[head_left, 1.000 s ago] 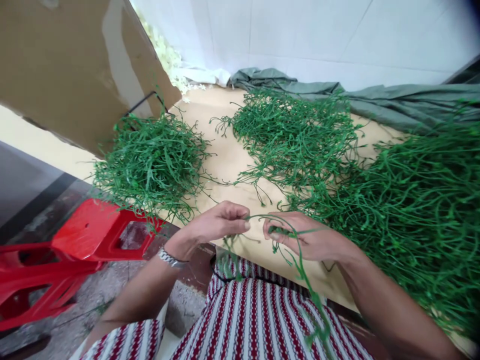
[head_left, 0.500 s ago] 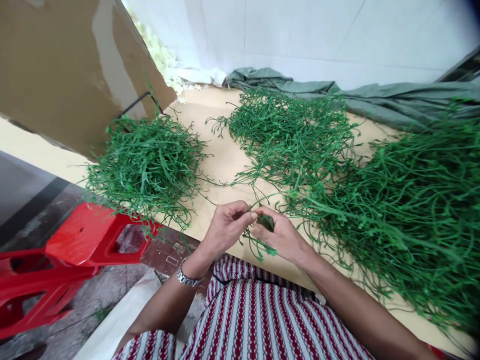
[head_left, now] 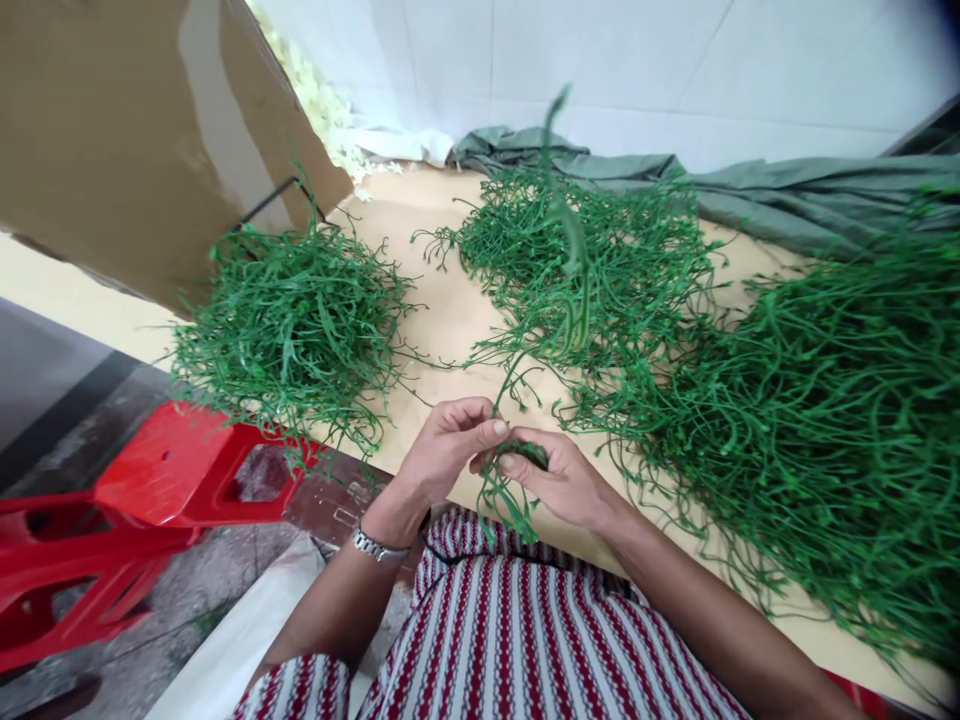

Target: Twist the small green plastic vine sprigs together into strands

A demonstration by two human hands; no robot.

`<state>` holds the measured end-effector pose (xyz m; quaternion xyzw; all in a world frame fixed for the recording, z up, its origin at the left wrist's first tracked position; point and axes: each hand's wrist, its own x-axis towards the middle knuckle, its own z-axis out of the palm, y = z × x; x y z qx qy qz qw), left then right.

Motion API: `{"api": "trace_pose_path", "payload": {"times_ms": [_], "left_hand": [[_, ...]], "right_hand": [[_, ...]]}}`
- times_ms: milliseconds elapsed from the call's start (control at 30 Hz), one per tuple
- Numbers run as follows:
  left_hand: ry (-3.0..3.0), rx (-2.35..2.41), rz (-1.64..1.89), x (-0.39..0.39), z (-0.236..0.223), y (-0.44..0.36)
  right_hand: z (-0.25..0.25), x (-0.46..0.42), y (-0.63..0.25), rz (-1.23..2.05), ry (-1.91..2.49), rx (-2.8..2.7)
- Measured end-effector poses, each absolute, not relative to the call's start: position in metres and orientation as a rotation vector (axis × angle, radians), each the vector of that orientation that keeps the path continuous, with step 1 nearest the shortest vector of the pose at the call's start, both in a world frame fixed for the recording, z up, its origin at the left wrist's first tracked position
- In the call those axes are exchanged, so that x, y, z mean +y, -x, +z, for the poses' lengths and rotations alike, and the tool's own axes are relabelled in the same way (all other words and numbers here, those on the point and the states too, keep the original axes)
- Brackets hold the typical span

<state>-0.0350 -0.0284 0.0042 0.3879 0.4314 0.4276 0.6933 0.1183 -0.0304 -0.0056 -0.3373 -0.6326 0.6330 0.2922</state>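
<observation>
Above the near edge of the surface (head_left: 442, 310), the left hand (head_left: 442, 455) pinches a green stalk (head_left: 576, 250) (blurred higher up); the right hand (head_left: 568, 485) grips a small bunch (head_left: 534, 455). Loosened fingers could drop it.

We pinch a thin green plant stem (head_left: 510, 378) at the fingertips of our left hand (head_left: 454, 452); it slants upward. In our right hand (head_left: 561, 480) we hold a small tangled bunch of slender, curling green plant stems (head_left: 511, 508), loose ends hanging below our fingers.
</observation>
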Motion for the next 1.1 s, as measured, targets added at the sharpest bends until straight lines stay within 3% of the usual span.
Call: {"api": "trace_pose_path", "payload": {"times_ms": [567,867,1100], "left_hand": [[-0.809,0.982,1.124,-0.039,0.001,0.029],[-0.5,0.784,1.249,-0.048,0.004,0.02],[-0.358,0.775,1.14,-0.043,0.005,0.019]], "right_hand": [[-0.005,-0.031,-0.117,1.7,0.949,-1.685],[-0.017,-0.032,-0.112,1.996,0.901,-1.173],[-0.012,-0.03,-0.115,1.847,0.843,-1.453]]}}
